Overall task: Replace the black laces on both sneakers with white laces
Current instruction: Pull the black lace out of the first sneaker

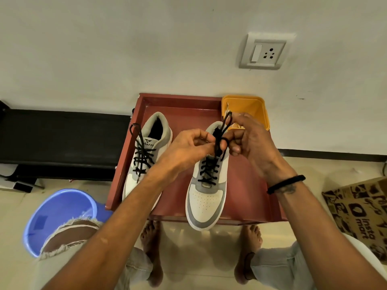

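Observation:
Two white and grey sneakers stand on a red tray-like table point(247, 197). The left sneaker point(146, 155) has black laces point(143, 155) threaded, with the ends lying loose over its left side. The right sneaker point(206, 195) also carries a black lace point(209, 170). Above its tongue my left hand point(188, 149) pinches that lace, and my right hand point(249, 139) pinches its looped ends, which stick up past my fingers. Something white shows in the yellow tub behind my right hand; I cannot tell if it is laces.
A yellow plastic tub point(247, 105) sits at the table's back right corner. A blue bucket point(58, 214) stands on the floor at the left, a printed cardboard box point(360, 212) at the right. My bare feet are under the table's front edge. A wall socket point(265, 52) is behind.

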Tool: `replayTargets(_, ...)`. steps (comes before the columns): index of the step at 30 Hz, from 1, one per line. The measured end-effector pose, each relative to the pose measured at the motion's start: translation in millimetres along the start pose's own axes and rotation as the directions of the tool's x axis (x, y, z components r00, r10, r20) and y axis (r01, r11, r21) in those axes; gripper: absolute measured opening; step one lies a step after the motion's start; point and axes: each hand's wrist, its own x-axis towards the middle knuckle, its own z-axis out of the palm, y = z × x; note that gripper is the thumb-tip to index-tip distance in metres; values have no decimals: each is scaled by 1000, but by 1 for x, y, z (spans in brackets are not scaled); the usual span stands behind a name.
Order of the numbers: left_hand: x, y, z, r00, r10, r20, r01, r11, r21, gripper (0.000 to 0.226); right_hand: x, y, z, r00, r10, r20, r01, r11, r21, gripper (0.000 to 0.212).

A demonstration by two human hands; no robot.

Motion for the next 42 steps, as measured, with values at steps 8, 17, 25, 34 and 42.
replayTargets(8,-2,9,-25,975,83,-204,-86,996,-6,20,-2,-6,-11,966,-83,-245,81,997,-22,36)
replayTargets(17,0,2,-73,798,26,-602,-136,981,-138,24,-12,0,-45,802,-271,-532,-102,816,-569,64)
replayTargets(25,-19,-2,-78,776,245,-581,10,916,401,33,-37,9,-89,860,-292,-419,-168,613,-772,35)
replayTargets(34,-17,6,-24,856,305,-418,204,544,814,57,-30,38,-32,983,-173,57,111,320,-941,65)
replayTargets(42,6,-11,19,983,182,18,-112,523,845,16,-18,53,-23,987,-77,138,156,339,-928,68)
